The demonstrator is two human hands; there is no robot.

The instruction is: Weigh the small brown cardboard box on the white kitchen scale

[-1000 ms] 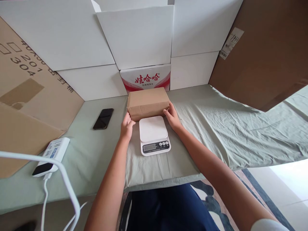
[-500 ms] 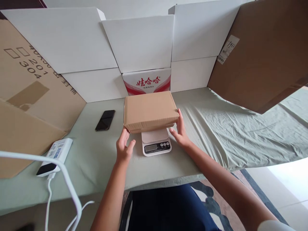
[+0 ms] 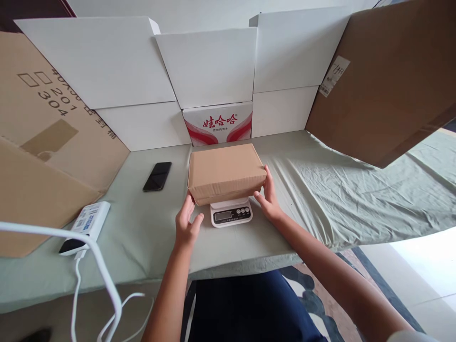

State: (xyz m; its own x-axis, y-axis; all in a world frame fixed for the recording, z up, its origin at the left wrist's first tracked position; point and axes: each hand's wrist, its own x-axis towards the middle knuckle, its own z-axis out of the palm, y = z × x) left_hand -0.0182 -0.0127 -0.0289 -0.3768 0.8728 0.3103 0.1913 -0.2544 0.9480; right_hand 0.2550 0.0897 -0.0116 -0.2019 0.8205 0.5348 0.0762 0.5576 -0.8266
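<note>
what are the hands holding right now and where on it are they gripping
The brown cardboard box, sitting over the white scale. The left hand touches its near-left corner, the right hand its right end; fingers open, steadying, not clamping.

The weighing plate of the scale (image 3: 231, 213) is covered by the brown box (image 3: 225, 172), so that only the front strip with display and buttons is seen, and the reading on the display is too small to be made out. The fingertips of the right hand (image 3: 269, 199) are hidden behind the box's right end, and the print on the label (image 3: 334, 76) of the large brown carton (image 3: 388, 90) cannot be read. That carton is cut off by the top and right edges, and the white cable (image 3: 103, 280) by the left and bottom edges.
</note>
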